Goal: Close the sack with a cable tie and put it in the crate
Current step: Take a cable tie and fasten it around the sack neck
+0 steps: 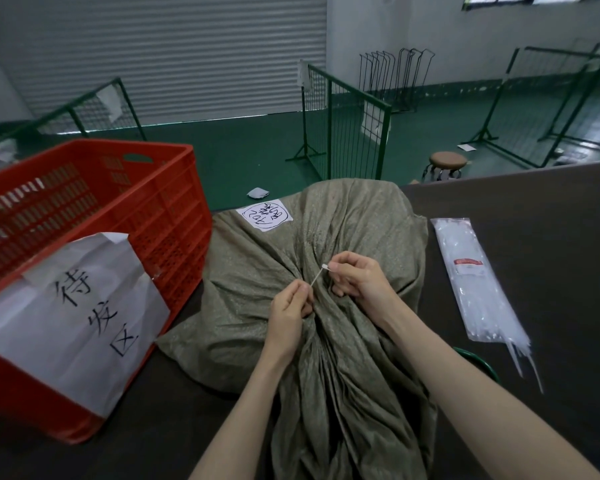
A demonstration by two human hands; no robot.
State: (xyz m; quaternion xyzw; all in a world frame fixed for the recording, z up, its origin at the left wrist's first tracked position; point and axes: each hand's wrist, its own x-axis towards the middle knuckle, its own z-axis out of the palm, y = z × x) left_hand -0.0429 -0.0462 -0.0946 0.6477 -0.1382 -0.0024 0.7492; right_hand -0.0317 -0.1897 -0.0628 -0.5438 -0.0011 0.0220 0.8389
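- Sack (326,237) first: it's an olive woven one, stuffed round, lying on the dark table (534,237) with its gathered neck pointing back at the person, just right of the red crate (160,209).
- Right hand (357,282) pinches the head end of a thin white cable tie (317,276) between thumb and fingertips, other fingers curled against the bunched cloth.
- Left hand (290,310) is closed on the tail end of that same tie, right at the neck. Can't tell if the tail is through the head yet, too small to see.
- Handling guess: the fabric looks soft and crinkly, so the pleats will probably want to spread out unless the neck stays squeezed while the tie cinches. The tie itself looks thin and slick, easy to lose.
- Bulging like that it's likely bulky, maybe heavy-ish. I'd lift by the tied neck with one hand and scoop under the belly with the other, not by the neck alone.
- Crate is open-topped with a paper sign (73,306) on its side, looks roomy enough.
- Spare ties sit in a clear packet (471,278) off to the right on the table.
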